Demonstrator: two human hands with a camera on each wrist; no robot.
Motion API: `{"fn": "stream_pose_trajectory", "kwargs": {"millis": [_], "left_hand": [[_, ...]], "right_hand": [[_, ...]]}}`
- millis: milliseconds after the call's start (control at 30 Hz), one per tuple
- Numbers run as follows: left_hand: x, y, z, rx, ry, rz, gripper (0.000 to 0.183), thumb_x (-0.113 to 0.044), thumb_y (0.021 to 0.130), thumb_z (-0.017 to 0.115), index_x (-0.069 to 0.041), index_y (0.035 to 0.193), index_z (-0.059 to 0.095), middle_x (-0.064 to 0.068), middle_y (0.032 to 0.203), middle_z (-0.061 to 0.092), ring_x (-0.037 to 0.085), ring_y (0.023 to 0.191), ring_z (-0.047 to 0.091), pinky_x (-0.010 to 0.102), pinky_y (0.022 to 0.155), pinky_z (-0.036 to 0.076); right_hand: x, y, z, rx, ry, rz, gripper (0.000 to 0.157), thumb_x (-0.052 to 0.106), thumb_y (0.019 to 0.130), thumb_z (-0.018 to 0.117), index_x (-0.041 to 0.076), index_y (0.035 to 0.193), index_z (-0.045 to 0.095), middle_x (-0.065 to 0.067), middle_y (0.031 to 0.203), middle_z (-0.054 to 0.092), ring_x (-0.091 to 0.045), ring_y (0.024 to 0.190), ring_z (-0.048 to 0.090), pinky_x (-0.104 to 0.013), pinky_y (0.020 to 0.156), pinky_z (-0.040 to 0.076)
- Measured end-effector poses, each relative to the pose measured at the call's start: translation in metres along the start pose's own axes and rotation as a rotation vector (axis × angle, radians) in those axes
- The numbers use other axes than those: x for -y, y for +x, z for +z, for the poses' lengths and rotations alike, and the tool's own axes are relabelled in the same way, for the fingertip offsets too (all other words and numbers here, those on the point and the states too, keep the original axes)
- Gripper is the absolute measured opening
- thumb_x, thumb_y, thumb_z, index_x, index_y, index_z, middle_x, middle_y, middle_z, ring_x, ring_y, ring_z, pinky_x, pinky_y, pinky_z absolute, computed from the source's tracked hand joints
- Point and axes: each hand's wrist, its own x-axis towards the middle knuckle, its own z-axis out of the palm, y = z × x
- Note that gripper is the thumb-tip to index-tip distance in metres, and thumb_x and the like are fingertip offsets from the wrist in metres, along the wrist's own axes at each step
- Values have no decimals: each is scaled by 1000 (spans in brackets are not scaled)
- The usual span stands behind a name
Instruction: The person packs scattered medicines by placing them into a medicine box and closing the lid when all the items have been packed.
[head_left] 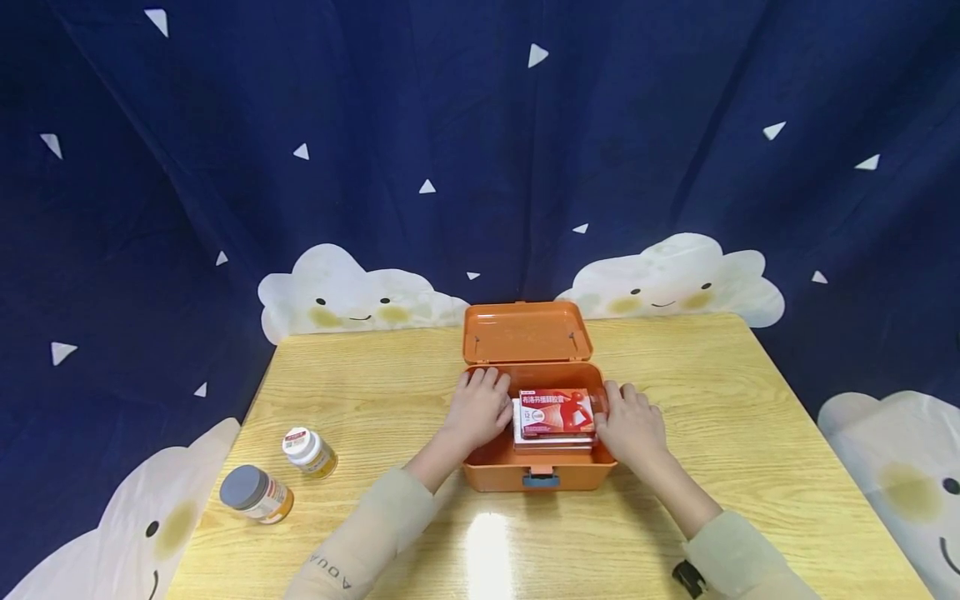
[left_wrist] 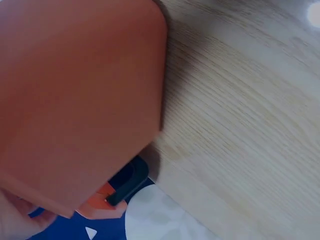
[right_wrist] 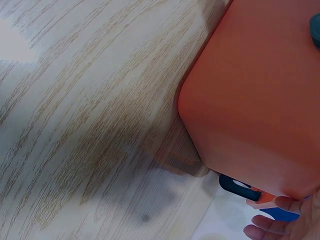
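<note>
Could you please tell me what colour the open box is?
The open box is orange, clearest in the head view.

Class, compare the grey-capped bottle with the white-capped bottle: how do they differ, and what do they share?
Cap: the grey-capped bottle's top is plain grey; the white-capped bottle's bears a red-marked label.
Size: the grey-capped bottle looks larger than the white-capped bottle.
Place: the white-capped bottle is nearer the orange box than the grey-capped bottle.
Shared: both are capped, with orange-yellow on their bodies.

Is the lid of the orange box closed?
No, the lid is open at the back of the orange box, and a red packet shows inside.
</note>
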Motion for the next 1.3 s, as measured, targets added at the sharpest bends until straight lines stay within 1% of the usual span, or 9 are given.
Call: {"fn": "stream_pose_trajectory", "kwargs": {"millis": [100, 233, 300, 367, 533, 667, 1067, 1167, 1300], "left_hand": [[7, -3, 1, -92, -41, 40, 31, -31, 81, 57, -13, 105, 56, 3, 102, 55, 22, 99, 49, 39, 88, 36], [17, -8, 3, -229, -82, 91, 34, -30, 78, 58, -11, 106, 57, 5, 105, 56, 24, 100, 51, 40, 89, 36], [21, -10, 3, -276, -95, 100, 36, -30, 76, 58, -10, 106, 58, 6, 105, 56, 24, 100, 51, 40, 89, 36], [26, -12, 2, -298, -100, 93, 37, -30, 76, 58, -9, 107, 58, 7, 106, 56, 25, 100, 51, 41, 90, 35], [37, -18, -1, -299, -118, 33, 39, -30, 79, 55, -8, 111, 57, 7, 108, 55, 25, 103, 48, 42, 94, 32], [46, -24, -2, -322, -147, -16, 39, -31, 80, 52, -8, 112, 56, 10, 110, 54, 27, 105, 47, 44, 96, 30], [74, -51, 6, -371, -115, -159, 44, -32, 79, 50, -6, 114, 53, 15, 114, 52, 32, 106, 46, 47, 95, 31], [83, -62, 6, -350, -124, -215, 45, -32, 80, 48, -5, 115, 52, 16, 115, 51, 33, 108, 45, 48, 96, 30], [94, -77, 3, -267, -161, -305, 47, -33, 83, 48, -4, 120, 48, 17, 120, 47, 34, 113, 41, 49, 100, 26]], "right_hand": [[0, 0, 0, -3, -1, -2, 42, 23, 83, 52, 1, 118, 45, -23, 105, 49, -41, 91, 50, -55, 72, 39], [0, 0, 0, -4, 2, -3, 42, 22, 83, 52, 1, 119, 45, -23, 105, 49, -41, 92, 50, -55, 73, 39], [0, 0, 0, -4, 2, -3, 42, 22, 83, 52, 1, 119, 45, -23, 105, 49, -41, 92, 50, -55, 73, 39], [0, 0, 0, -5, 4, -2, 43, 22, 83, 52, 1, 119, 45, -23, 106, 49, -41, 92, 50, -55, 73, 39], [-1, -1, 1, -8, 10, 1, 44, 23, 82, 53, 2, 120, 45, -23, 105, 50, -41, 92, 50, -55, 73, 39], [-1, 0, 1, 0, 8, 2, 44, 22, 82, 53, 2, 120, 45, -23, 105, 50, -41, 91, 49, -55, 73, 39], [-1, 0, 1, 6, 3, 1, 44, 22, 83, 53, 1, 120, 45, -24, 107, 49, -41, 93, 49, -55, 73, 39], [0, 0, 0, 1, 4, 0, 44, 22, 83, 53, 1, 120, 45, -24, 107, 50, -42, 94, 49, -55, 73, 39], [0, 0, 0, -4, 5, 2, 43, 23, 83, 53, 1, 119, 45, -24, 107, 50, -42, 94, 50, -55, 74, 39]]}}
